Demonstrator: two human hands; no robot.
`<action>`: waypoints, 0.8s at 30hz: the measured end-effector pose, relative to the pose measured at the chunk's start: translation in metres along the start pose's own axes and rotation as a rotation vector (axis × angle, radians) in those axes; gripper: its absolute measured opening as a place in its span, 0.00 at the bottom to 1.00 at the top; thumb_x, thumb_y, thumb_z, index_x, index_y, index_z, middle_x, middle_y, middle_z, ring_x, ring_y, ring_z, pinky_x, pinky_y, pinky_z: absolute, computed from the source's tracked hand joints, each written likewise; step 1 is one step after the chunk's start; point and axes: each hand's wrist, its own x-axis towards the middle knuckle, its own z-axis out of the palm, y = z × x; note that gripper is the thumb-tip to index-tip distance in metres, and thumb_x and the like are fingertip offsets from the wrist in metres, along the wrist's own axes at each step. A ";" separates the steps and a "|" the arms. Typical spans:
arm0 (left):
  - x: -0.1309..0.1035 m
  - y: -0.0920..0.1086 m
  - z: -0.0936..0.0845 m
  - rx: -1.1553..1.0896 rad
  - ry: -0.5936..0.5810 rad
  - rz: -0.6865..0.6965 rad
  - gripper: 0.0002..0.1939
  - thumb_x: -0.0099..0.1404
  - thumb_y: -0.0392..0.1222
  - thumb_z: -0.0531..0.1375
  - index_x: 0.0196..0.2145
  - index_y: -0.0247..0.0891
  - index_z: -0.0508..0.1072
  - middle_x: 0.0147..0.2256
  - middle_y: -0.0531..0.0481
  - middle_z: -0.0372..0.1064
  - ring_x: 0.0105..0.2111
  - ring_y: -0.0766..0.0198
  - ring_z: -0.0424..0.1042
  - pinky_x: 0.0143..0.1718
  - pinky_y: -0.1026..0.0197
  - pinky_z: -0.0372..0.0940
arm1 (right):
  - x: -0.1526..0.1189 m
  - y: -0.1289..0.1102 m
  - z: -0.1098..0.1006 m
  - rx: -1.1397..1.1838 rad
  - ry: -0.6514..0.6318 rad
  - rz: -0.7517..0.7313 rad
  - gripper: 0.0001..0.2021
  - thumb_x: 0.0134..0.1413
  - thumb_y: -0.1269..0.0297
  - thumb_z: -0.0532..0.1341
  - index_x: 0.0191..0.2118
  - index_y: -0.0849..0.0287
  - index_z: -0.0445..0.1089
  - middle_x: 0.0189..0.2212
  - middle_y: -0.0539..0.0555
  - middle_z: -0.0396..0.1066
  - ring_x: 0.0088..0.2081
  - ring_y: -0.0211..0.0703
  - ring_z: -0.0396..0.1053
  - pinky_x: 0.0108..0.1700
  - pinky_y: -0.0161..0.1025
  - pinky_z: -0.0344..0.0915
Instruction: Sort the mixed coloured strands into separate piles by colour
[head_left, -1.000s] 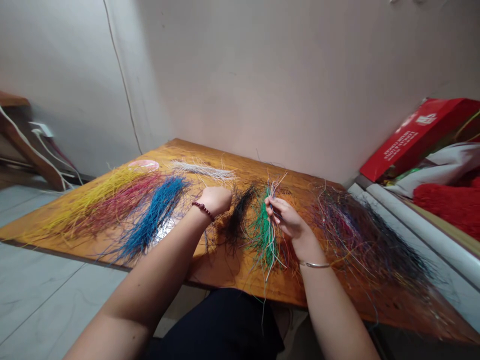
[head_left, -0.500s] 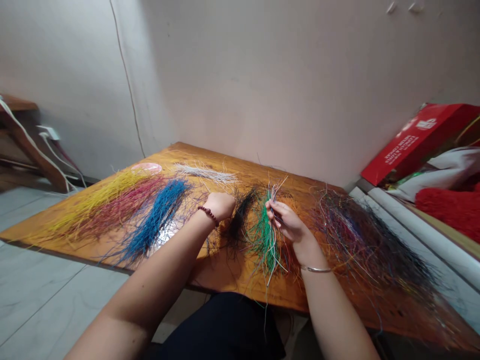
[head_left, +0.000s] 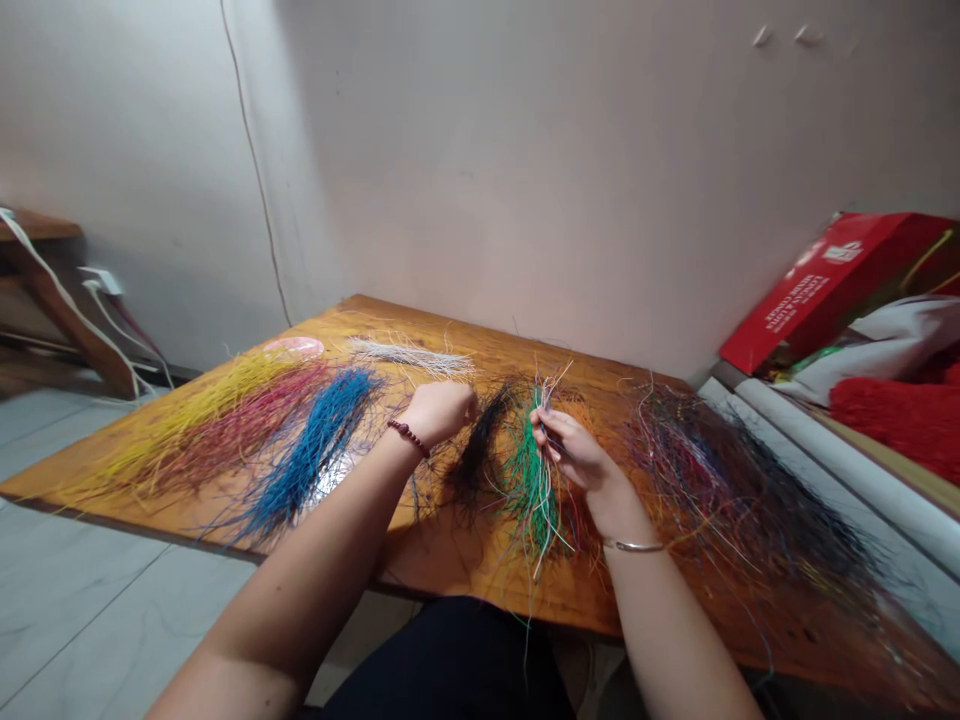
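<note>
My right hand (head_left: 573,448) pinches a small bunch of wires (head_left: 550,508), mostly white, whose ends stick out above and hang below the fingers. Behind that bunch lies a green wire bundle (head_left: 531,478). My left hand (head_left: 441,410), with a bead bracelet at the wrist, is closed with its back towards me. It is over the table between the white wire bundle (head_left: 412,357) and the black wire bundle (head_left: 482,435). The left fingertips are hidden, so what they hold cannot be made out.
On the wooden table (head_left: 600,362) lie yellow wires (head_left: 191,400), pink wires (head_left: 240,425), blue wires (head_left: 315,450), and orange ones (head_left: 581,408). A large mixed tangle (head_left: 750,480) spreads at the right. Beyond it are a red box (head_left: 817,285) and red fluffy fabric (head_left: 896,420).
My left hand has shifted slightly to the right, staying closed. The right hand keeps its pinch on the white wires with little movement. The camera view has tilted slightly.
</note>
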 end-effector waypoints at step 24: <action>0.005 0.016 -0.013 -1.125 1.311 0.069 0.08 0.66 0.47 0.60 0.37 0.40 0.70 0.33 0.49 0.71 0.31 0.70 0.69 0.28 0.68 0.63 | 0.000 0.001 -0.001 0.010 0.055 -0.005 0.14 0.52 0.53 0.65 0.33 0.58 0.67 0.21 0.47 0.64 0.18 0.30 0.56 0.19 0.30 0.54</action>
